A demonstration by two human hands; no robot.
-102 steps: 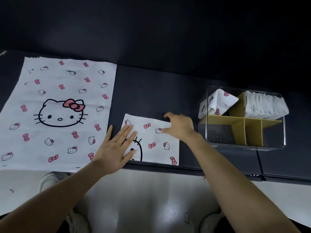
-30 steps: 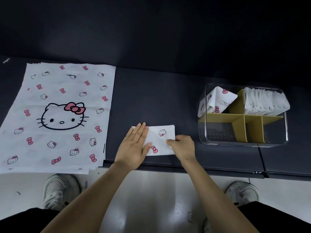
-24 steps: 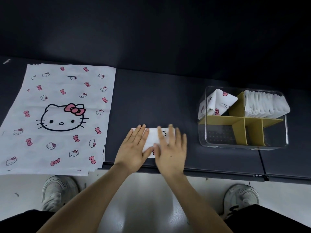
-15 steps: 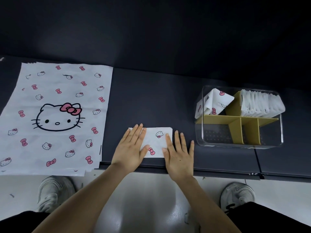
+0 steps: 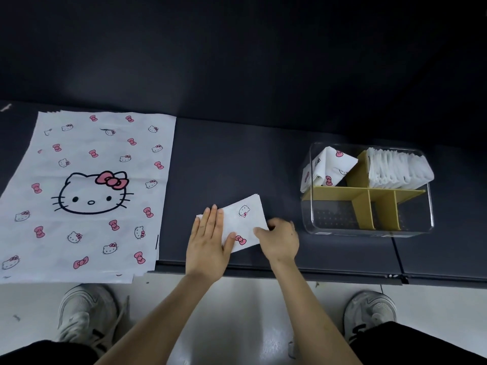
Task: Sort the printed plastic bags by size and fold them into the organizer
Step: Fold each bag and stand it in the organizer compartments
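Now | left hand [image 5: 208, 243] flat on folded bag [image 5: 243, 222] | right hand [image 5: 279, 241] pinches its edge

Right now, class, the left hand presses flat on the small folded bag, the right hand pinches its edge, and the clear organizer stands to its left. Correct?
No: in the head view the clear organizer stands to the right of the small folded bag; the rest holds.

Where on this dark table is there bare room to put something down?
Bare table lies between the large flat bags and the organizer, behind the folded bag, and again right of the organizer. The near edge is crowded: left hand presses and right hand pinches the folded bag.
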